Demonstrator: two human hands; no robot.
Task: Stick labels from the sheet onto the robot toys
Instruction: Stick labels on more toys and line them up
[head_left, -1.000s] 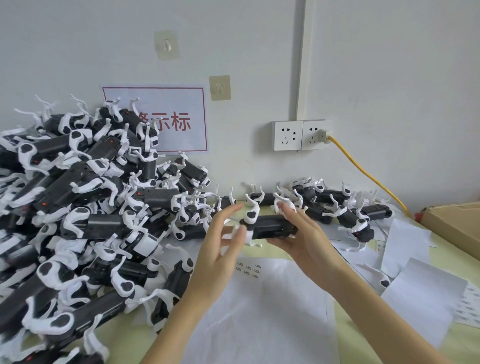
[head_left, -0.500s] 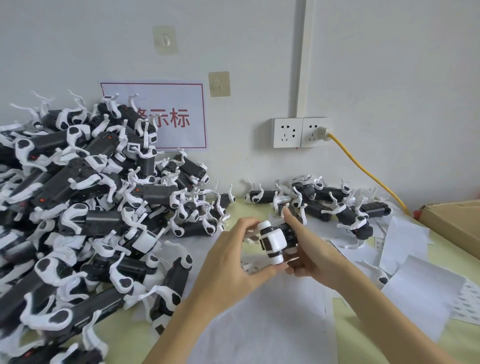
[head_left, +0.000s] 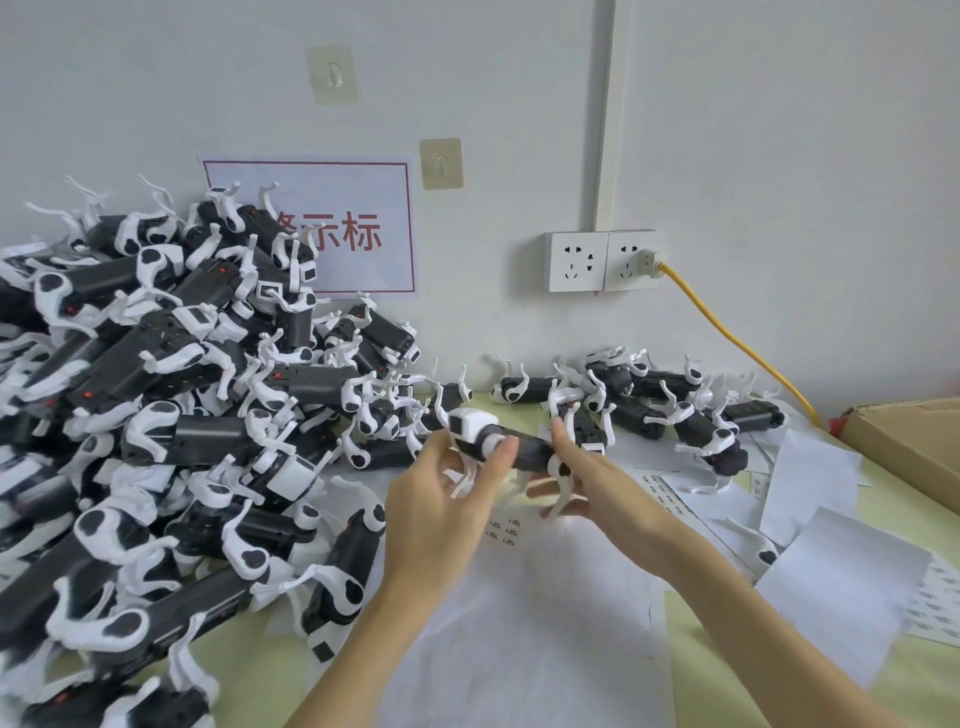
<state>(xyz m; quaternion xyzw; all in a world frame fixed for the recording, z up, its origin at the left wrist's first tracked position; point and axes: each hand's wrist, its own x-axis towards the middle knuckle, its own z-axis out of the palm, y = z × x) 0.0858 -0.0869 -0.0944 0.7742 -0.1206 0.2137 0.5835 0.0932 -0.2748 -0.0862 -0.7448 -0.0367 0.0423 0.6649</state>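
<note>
I hold one black-and-white robot dog toy (head_left: 511, 449) above the table, its white head pointing left. My left hand (head_left: 447, 499) grips the front part near the head, thumb on top. My right hand (head_left: 597, 483) holds the rear body, fingers curled around it and its white legs. Under both hands lies the white label sheet (head_left: 524, 613), with a few small printed labels (head_left: 506, 530) left near its top. A large heap of the same robot toys (head_left: 171, 426) fills the left side. A smaller group of robot toys (head_left: 670, 405) lies by the wall on the right.
Loose white backing sheets (head_left: 831, 587) lie scattered on the right of the pale green table (head_left: 924, 691). A cardboard box (head_left: 914, 447) sits at the far right edge. A yellow cable (head_left: 727, 332) runs from the wall socket (head_left: 605, 260) down to the table.
The toy has been turned in my hands: its head now points left and up, the body lying level. My left hand shifted onto the front, my right hand onto the rear.
</note>
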